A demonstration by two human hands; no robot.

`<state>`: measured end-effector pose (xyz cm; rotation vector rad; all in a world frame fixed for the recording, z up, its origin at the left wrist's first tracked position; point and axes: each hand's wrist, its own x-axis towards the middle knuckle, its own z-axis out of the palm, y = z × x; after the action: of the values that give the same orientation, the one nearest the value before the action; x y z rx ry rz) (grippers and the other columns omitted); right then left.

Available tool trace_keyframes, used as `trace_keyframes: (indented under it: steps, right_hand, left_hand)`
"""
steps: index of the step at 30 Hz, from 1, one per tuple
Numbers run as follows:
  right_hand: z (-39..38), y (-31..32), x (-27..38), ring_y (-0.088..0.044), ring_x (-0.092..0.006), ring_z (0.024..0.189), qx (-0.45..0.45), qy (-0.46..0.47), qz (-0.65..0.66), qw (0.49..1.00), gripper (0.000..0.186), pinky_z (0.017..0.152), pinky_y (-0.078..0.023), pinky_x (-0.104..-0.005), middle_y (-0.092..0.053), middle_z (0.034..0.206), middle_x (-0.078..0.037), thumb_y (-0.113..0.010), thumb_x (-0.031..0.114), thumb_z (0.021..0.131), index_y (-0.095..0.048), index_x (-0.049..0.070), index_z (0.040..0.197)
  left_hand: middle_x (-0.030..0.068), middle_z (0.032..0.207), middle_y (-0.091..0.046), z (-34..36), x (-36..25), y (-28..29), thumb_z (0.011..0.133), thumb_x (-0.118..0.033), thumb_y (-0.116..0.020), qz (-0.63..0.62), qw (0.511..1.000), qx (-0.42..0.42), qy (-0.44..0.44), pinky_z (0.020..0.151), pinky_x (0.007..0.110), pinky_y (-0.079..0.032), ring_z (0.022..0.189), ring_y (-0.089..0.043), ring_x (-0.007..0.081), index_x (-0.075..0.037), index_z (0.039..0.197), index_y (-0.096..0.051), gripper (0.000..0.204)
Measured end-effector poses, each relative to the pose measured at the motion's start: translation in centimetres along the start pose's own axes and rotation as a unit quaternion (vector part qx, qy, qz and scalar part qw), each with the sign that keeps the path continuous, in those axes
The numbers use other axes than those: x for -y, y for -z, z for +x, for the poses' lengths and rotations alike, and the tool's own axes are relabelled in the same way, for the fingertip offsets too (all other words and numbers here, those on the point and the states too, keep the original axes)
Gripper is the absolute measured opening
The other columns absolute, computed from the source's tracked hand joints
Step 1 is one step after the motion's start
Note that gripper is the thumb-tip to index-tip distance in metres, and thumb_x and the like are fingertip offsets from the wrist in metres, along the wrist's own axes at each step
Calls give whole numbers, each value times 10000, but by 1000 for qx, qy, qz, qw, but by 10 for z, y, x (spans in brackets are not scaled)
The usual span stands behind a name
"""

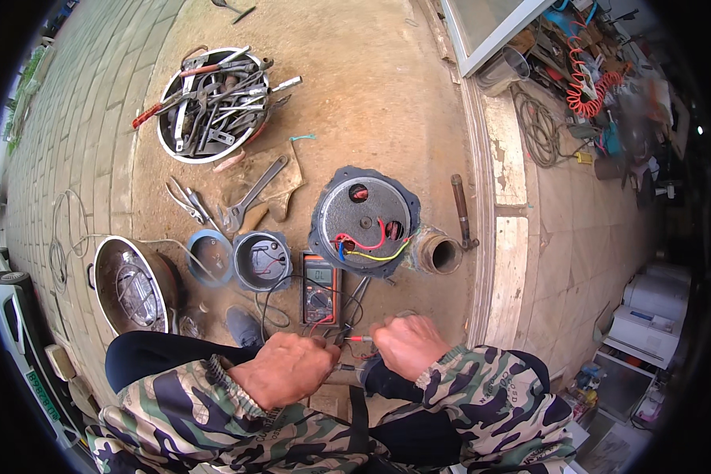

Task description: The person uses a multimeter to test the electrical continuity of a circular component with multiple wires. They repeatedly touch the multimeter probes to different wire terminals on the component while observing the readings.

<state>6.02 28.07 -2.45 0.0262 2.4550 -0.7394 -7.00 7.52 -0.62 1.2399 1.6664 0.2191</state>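
Observation:
My left hand (288, 370) is closed with its back turned up. A black test probe (345, 366) sticks out of it to the right. My right hand (411, 345) is closed around a red test probe (359, 339), which points left toward the other hand. Both hands' fingertips are mostly hidden. Just beyond them lies a multimeter (319, 292) with an orange-edged case and a lit display, its leads looping beside it. Past the meter stands a round grey motor housing (366, 209), with red, blue and yellow-green wires on its top face.
A small blue-grey terminal box (262, 261) and a blue ring (210, 257) sit left of the meter. Farther left is a metal pot (134, 288). Beyond lie an adjustable wrench (254, 193), pliers (186, 201) and a basin of tools (162, 130). A hammer (460, 209) lies by the door sill (507, 261).

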Motion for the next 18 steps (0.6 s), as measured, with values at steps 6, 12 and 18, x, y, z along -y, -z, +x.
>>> trace_keyframes:
  steps: [6, 12, 18]
  right_hand:
    - [-8, -6, 7, -726, -437, 813, -18, 13, 0, 1000, 107, 708, -574, -535, -711, 827, -218, -647, 91, 853, -696, 4, 893]
    - [-18, -15, 15, -726, -444, 808, -34, 14, -10, 999, 107, 704, -573, -539, -712, 829, -227, -648, 93, 851, -699, 5, 882]
    - [-23, -24, 15, -723, -457, 798, -43, 18, -27, 999, 104, 700, -571, -548, -709, 802, -232, -638, 96, 866, -706, 19, 885]
  left_hand:
    - [176, 1034, -728, -9, -6, -10, 942, -182, -653, 4, 1000, -19, -3, 779, 516, -590, 957, -727, 428, -64, 1080, -670, 183]
    - [171, 1029, -730, -17, -10, -27, 937, -177, -652, 27, 999, -42, -12, 751, 501, -594, 925, -734, 412, -61, 1064, -673, 173]
    - [199, 1066, -757, -29, -22, -28, 947, -97, -565, 61, 998, -24, -13, 810, 497, -609, 995, -757, 392, -45, 1076, -705, 197]
